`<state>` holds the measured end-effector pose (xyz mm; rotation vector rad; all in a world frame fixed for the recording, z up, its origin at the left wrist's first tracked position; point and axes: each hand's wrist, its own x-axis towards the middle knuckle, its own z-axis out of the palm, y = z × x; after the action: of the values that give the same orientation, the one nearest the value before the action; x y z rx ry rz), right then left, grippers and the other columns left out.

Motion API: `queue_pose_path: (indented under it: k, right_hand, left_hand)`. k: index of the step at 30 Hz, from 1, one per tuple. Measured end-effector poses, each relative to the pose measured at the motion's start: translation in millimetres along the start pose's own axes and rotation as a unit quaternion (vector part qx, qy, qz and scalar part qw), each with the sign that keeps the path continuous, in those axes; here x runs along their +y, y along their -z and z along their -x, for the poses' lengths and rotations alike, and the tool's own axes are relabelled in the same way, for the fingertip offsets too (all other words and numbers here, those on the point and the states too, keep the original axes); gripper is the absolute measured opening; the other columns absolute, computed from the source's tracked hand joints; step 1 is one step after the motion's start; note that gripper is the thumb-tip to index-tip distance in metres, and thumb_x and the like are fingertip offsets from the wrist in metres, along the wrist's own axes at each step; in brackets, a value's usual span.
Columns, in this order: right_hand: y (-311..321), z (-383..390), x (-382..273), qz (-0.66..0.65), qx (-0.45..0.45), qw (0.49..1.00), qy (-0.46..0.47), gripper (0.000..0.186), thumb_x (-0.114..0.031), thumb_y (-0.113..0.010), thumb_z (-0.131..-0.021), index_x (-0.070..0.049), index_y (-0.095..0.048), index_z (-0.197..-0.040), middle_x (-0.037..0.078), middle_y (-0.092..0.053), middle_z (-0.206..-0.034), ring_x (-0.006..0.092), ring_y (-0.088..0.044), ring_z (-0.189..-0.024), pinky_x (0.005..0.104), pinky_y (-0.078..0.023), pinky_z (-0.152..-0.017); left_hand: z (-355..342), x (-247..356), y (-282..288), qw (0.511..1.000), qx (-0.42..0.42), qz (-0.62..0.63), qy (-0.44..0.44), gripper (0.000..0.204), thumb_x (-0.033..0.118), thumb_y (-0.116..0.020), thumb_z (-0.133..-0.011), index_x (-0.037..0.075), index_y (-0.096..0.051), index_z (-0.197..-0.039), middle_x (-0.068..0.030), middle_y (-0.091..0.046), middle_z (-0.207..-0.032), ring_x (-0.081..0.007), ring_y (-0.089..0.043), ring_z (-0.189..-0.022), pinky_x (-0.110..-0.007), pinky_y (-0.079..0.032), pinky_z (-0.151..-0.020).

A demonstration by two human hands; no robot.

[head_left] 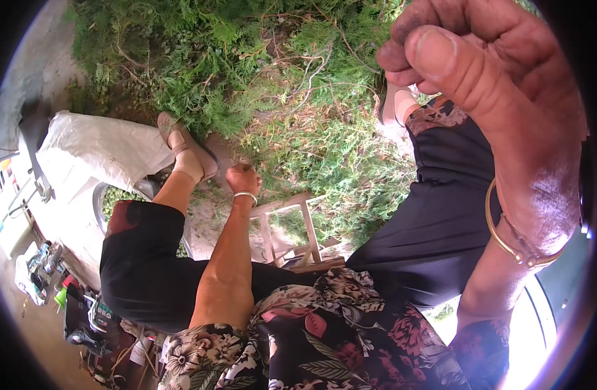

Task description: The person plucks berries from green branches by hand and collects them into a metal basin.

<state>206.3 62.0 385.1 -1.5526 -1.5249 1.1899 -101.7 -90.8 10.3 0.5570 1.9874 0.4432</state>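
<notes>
- Seemingly partway: green bits [118,197] lie in the left basin [98,207]; branches [220,58] remain heaped far.
- Left hand [244,180] curled, contents hidden; right hand [506,91] raised, curled, grip unclear.

The golden bangle [531,261] is glossy metal, the trousers [412,224] matt cloth.

And we've got vivid green conifer branches [207,45], a white sack [107,146], plain black trousers [415,227], a gold-coloured bangle [519,258], and a black blouse [337,344] bursting with pink and cream flowers!
</notes>
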Motion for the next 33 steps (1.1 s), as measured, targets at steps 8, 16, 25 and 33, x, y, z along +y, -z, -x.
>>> queue_pose_path:
  k: [8,16,25,33]
  right_hand:
    - [-2.4,-4.6,0.6,0.004,-0.005,1.000,-0.008,0.013,-0.006,-0.065,-0.085,0.006,-0.064,-0.090,0.007,-0.064,-0.075,0.0078,-0.057,-0.065,0.0204,-0.045,-0.059]
    - [-3.7,-8.8,2.7,0.005,-0.006,1.000,-0.020,0.013,-0.006,-0.065,-0.085,0.006,-0.064,-0.090,0.007,-0.064,-0.075,0.0076,-0.057,-0.065,0.0203,-0.045,-0.059]
    - [-5.5,-6.5,-3.0,0.008,-0.011,1.000,-0.017,0.013,-0.006,-0.065,-0.085,0.006,-0.064,-0.091,0.006,-0.064,-0.075,0.0074,-0.057,-0.066,0.0201,-0.045,-0.060]
    - [-6.1,-4.9,-5.9,0.015,-0.019,1.000,-0.019,0.014,-0.007,-0.065,-0.085,0.006,-0.064,-0.091,0.006,-0.064,-0.076,0.0073,-0.057,-0.066,0.0200,-0.045,-0.060]
  left_hand:
    - [-17.8,18.8,-20.6,0.997,0.008,-0.028,-0.070,0.014,0.003,-0.070,-0.070,-0.002,-0.066,-0.083,-0.0144,-0.064,-0.065,-0.0206,-0.062,-0.050,-0.033,-0.049,-0.047]
    - [-26.6,11.9,-37.4,0.947,0.049,-0.211,-0.238,0.006,-0.005,-0.063,-0.073,-0.004,-0.058,-0.076,-0.0099,-0.058,-0.061,-0.0193,-0.057,-0.045,-0.032,-0.044,-0.037]
    - [-11.8,33.0,-7.0,0.997,-0.009,0.076,0.029,0.004,-0.009,-0.054,-0.070,-0.005,-0.056,-0.069,-0.0103,-0.056,-0.056,-0.0171,-0.056,-0.042,-0.030,-0.042,-0.035]
    - [15.6,25.5,-22.3,0.973,-0.212,0.087,-0.012,0.006,-0.009,-0.058,-0.069,-0.003,-0.058,-0.069,-0.0086,-0.057,-0.057,-0.0159,-0.054,-0.042,-0.029,-0.040,-0.036]
